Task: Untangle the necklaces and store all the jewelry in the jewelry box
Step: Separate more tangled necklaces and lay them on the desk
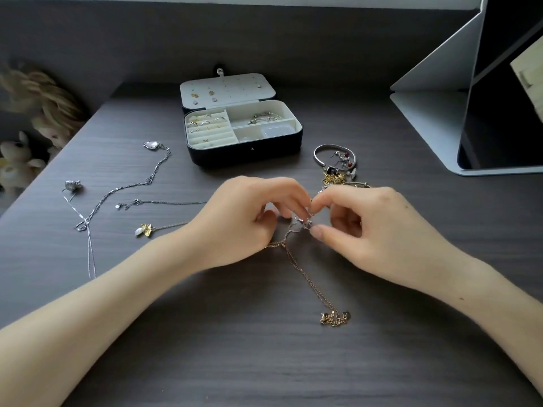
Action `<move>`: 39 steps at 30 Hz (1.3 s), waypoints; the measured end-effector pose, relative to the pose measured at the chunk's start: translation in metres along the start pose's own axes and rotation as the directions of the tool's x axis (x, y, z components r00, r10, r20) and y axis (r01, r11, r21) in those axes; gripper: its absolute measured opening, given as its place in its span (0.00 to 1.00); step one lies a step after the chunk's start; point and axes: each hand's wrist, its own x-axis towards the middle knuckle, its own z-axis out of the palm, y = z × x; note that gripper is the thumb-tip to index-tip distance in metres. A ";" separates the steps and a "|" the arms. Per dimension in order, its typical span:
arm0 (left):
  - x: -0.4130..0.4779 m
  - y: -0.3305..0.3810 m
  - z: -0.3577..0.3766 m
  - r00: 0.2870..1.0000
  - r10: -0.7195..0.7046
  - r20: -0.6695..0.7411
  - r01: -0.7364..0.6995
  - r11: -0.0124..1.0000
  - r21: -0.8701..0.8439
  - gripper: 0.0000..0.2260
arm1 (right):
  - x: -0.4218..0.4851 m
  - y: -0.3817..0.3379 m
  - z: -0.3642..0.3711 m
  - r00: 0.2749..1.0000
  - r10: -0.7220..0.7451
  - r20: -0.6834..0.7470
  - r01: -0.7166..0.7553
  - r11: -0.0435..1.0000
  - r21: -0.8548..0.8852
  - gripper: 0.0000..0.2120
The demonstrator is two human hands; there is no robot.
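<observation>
Looking down from my head, my left hand [249,221] and right hand [367,230] meet over the middle of the dark wood-grain desk [264,362]. Both have curled fingers. Each pinches the tangle of fine chains [304,223] between thumb and forefinger, with the fingertips almost touching one another.

From the tangle a rose-gold chain [308,280] trails toward me across the desk. It ends in a clasp and extender links [335,317] that lie flat, well clear of my hands.

The jewelry box [244,154] stands open just beyond my hands. Its lid [226,89] leans back, with a few ear studs pinned in it. In the left compartment, rings [205,121] sit in the cream ring rolls. Bangles [264,117] lie in the rear right compartment, and a small clear plastic case [277,131] lies in the front right one.

To my left, separate necklaces lie spread out on the desk:
- a silver chain [132,186] with a pale pendant [152,145] near the box;
- a thin silver necklace [91,254] that crosses it;
- a fine chain [161,202] running under my left hand;
- a gold-leaf pearl pendant [145,230] beside my left wrist.

To the right of the box there is a heap of loose jewelry [338,171], which includes a silver bangle [318,157]. The heap reaches almost to my right knuckles.

A folding screen stand [426,113] sits at the far right. Blurred plush toys [17,163] sit beyond the desk's left edge.
</observation>
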 end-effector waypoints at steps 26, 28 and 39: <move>-0.011 0.004 -0.022 0.934 -0.239 0.265 0.251 0.968 -0.012 0.06 | 0.000 0.001 -0.015 0.988 0.153 0.002 -0.153 0.986 0.062 0.05; -0.010 0.006 -0.025 0.913 -0.289 0.289 0.361 0.902 -0.238 0.06 | 0.000 0.000 -0.016 0.979 0.204 0.002 -0.197 0.941 0.275 0.05; -0.008 0.014 -0.022 0.877 -0.395 0.273 0.479 0.748 -0.459 0.06 | 0.002 -0.012 -0.009 0.935 0.268 0.231 -0.337 0.477 0.812 0.08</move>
